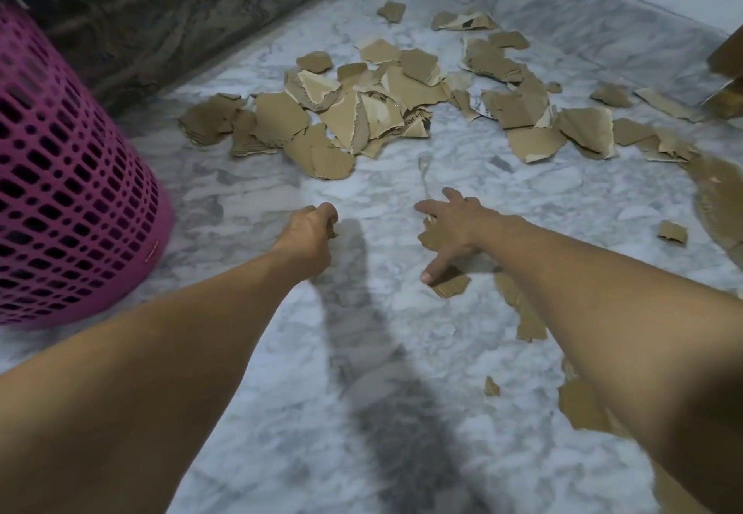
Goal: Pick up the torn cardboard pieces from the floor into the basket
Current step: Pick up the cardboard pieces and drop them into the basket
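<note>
Marble floor [281, 413]; cardboard pile [362, 111] beyond hands. Left hand [309, 232] curled on scrap; right hand [454, 228] spread over piece.

Both arms reach fwd over marble floor [281, 413]. Left hand [307, 232] curled, pinching a small cardboard scrap [332, 232]. Right hand [454, 228] spread, fingers straight, resting on a torn piece [432, 238]; thumb touching another piece [452, 286]. Big heap of cardboard pieces [362, 111] far centre, more scattered far right & near right. Pink perforated basket [68, 192] at left, tilted. Dark rug [181, 23] far left.
</note>
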### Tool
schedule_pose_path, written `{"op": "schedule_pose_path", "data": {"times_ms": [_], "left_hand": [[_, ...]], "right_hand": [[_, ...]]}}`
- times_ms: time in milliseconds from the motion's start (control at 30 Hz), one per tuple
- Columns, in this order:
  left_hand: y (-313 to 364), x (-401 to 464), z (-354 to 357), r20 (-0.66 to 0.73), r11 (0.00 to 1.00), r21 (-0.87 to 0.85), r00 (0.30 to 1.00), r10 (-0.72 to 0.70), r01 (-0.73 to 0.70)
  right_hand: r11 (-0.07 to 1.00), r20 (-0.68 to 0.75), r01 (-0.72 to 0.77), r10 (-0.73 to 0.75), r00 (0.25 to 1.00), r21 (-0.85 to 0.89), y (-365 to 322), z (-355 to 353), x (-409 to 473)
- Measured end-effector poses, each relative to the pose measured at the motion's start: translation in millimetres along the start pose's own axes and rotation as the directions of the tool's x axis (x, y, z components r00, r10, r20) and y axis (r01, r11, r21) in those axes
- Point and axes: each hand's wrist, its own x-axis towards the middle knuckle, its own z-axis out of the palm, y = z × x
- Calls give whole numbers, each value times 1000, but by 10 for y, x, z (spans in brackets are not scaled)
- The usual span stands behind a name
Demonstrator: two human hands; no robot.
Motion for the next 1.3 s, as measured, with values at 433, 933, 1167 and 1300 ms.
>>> {"op": "schedule_pose_path", "data": {"times_ms": [433, 933, 1167, 1300], "left_hand": [[43, -29, 88, 30, 998, 58, 999, -32, 30], [252, -166, -1090, 10, 999, 50, 1000, -1, 1], [385, -366, -2551, -154, 995, 66, 984, 88, -79], [243, -520, -3414, -259, 998, 47, 964, 60, -49]], "right_hand": [[972, -156, 118, -87, 984, 204, -25, 282, -217], [803, -362, 227, -15, 932, 551, -303, -527, -548], [771, -465, 405, -161, 871, 491, -1089, -1790, -1079], [772, -537, 491, -235, 810, 404, -1647, -2424, -1301]]}}
